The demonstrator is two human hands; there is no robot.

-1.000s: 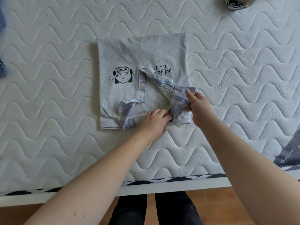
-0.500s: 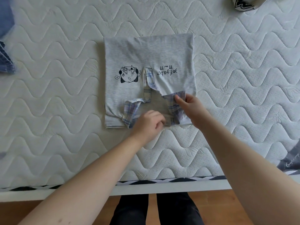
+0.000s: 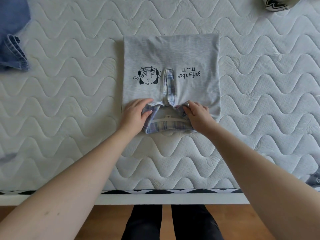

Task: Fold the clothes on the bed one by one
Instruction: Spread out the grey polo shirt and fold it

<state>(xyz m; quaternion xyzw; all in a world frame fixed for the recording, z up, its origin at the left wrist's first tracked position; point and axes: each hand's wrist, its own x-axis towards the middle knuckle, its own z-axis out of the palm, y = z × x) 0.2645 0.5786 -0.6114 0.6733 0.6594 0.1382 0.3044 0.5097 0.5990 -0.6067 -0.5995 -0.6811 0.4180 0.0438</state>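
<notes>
A folded grey polo shirt (image 3: 171,54) lies flat in the middle of the white quilted mattress (image 3: 69,104), with a cartoon print and upside-down lettering on its front. Its plaid collar (image 3: 166,126) points toward me at the near edge. My left hand (image 3: 134,115) grips the left collar flap, thumb under the fabric. My right hand (image 3: 198,115) pinches the right collar flap. The plaid placket now lies straight and closed between the prints.
Blue denim clothing (image 3: 12,40) lies at the mattress's far left edge. A black-and-white printed garment (image 3: 275,3) sits at the top right, and a grey cloth (image 3: 314,180) pokes in at the right. The bed's edge (image 3: 155,196) runs just before my legs.
The shirt's open placket has been closed and straightened. My left hand moved left onto the left collar flap; my right hand shifted down to the right flap, spreading the collar.
</notes>
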